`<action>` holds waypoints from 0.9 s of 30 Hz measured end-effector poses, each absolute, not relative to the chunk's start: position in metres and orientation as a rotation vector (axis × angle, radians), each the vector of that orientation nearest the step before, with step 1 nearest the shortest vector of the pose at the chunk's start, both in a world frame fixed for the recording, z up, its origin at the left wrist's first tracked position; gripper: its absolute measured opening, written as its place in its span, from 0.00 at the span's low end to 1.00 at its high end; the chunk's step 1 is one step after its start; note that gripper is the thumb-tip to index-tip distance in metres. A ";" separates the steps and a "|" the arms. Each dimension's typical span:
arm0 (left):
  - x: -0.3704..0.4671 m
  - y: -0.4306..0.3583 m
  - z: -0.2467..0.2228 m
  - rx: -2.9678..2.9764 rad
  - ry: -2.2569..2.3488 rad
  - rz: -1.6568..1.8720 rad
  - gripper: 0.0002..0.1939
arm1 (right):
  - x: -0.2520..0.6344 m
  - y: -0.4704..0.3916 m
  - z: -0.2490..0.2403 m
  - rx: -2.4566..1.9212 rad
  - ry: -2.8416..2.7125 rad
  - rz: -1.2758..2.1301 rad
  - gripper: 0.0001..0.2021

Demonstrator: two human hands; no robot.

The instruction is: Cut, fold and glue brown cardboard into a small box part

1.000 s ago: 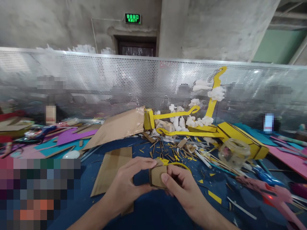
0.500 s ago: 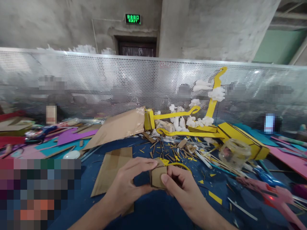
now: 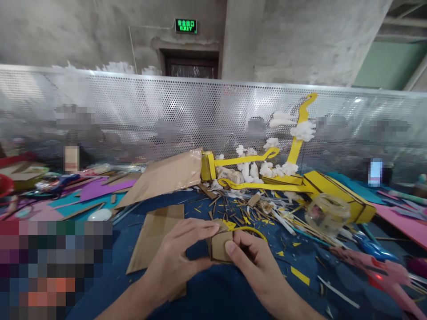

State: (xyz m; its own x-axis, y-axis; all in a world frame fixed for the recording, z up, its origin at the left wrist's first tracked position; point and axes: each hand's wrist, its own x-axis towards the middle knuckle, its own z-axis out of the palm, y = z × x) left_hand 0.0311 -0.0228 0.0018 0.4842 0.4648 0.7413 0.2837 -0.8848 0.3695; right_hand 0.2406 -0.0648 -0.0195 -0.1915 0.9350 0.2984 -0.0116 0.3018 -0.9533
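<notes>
A small brown cardboard piece (image 3: 221, 247), box-like with folded sides, is held between my two hands above the blue table. My left hand (image 3: 178, 244) grips its left side, fingers on the upper edge and thumb at the lower corner. My right hand (image 3: 251, 255) pinches it from the right, thumb pressed on the front face and fingers behind. A yellow curved strip (image 3: 255, 230) shows just behind my right fingers; whether it joins the cardboard piece, I cannot tell. A flat cardboard sheet (image 3: 156, 238) lies under and beside my left hand.
Behind my hands lie cardboard scraps (image 3: 230, 206) and yellow cut-outs (image 3: 267, 186) with white fluff. At right are a clear jar (image 3: 328, 213), a yellow box (image 3: 340, 195) and a pink glue gun (image 3: 376, 266). A perforated metal panel (image 3: 133, 115) stands behind.
My hands and the cardboard piece stay almost still, with the right thumb shifted very slightly. At the far left edge, a round red object has come into view.
</notes>
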 end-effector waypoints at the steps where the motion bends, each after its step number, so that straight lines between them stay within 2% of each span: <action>1: 0.031 -0.023 0.003 2.529 0.655 1.352 0.24 | 0.241 -0.065 -0.019 -0.900 -1.497 1.111 0.22; 10: 0.035 -0.027 -0.001 2.424 0.708 1.276 0.31 | 0.241 -0.063 -0.015 -0.922 -1.503 1.098 0.22; 27: 0.034 -0.025 -0.006 2.420 0.729 1.279 0.29 | 0.241 -0.063 -0.018 -0.943 -1.511 1.088 0.22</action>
